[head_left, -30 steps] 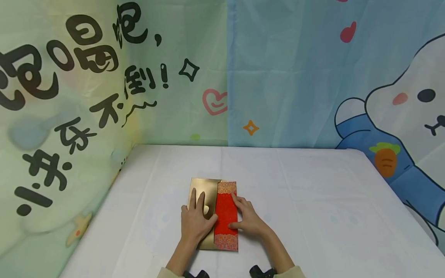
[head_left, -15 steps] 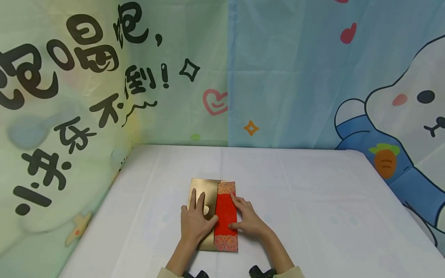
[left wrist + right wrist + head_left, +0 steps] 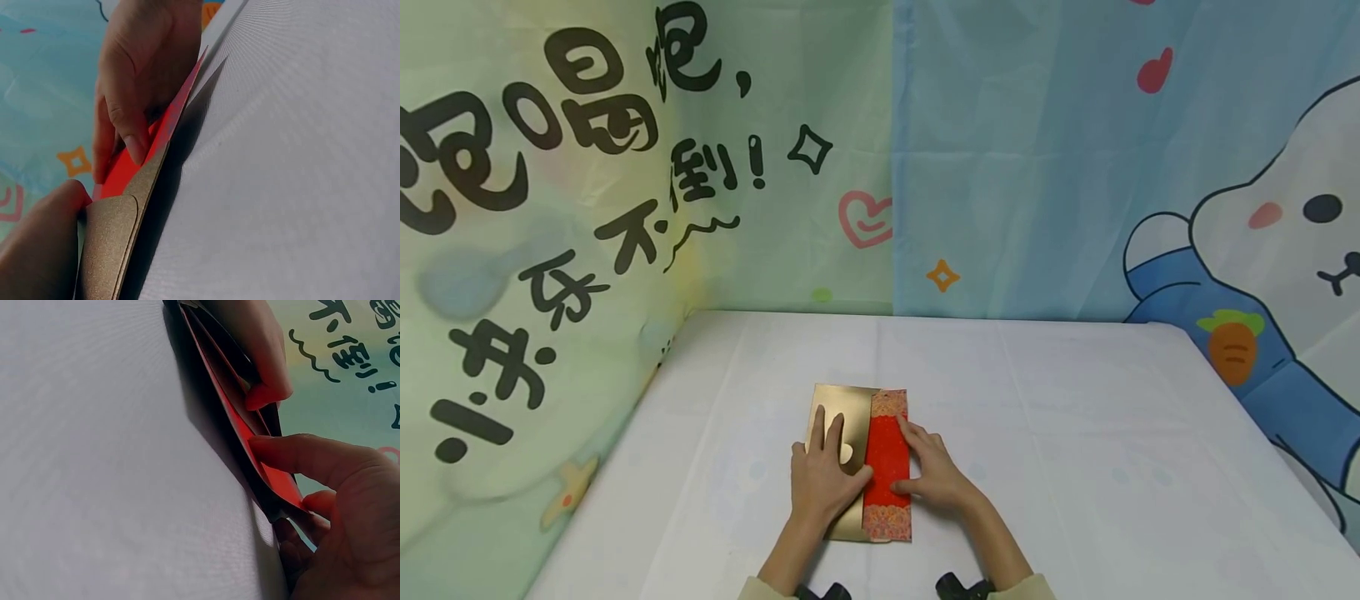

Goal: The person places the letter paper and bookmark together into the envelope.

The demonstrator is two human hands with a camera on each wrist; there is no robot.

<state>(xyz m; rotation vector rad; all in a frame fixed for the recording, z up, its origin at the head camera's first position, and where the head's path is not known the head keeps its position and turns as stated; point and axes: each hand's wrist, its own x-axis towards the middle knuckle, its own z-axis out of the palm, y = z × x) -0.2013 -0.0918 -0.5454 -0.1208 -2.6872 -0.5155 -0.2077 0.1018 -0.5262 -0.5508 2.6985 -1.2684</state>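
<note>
A paper folder like an envelope lies upright before me, with a shiny gold panel (image 3: 855,404) on its left and a red panel (image 3: 886,446) with patterned ends on its right. My left hand (image 3: 822,483) rests on the gold panel, fingers straight, its thumb reaching the seam with the red. My right hand (image 3: 942,477) holds the outer edge of the red panel. In the right wrist view its thumb (image 3: 294,456) presses the red face while other fingers curl behind the edge. The left wrist view shows the red panel (image 3: 125,172) tilted up, casting a shadow below.
The folder lies on a white cloth-covered table (image 3: 1075,442). Behind stands a blue printed curtain (image 3: 1022,167) with a rabbit figure, and at the left a pale green one (image 3: 775,250) with black lettering. Dark wrist straps (image 3: 962,586) show at the bottom edge.
The outer edge of the red panel has shifted slightly to the left, so the panel looks a little narrower. Both hands stay nearly in place.
</note>
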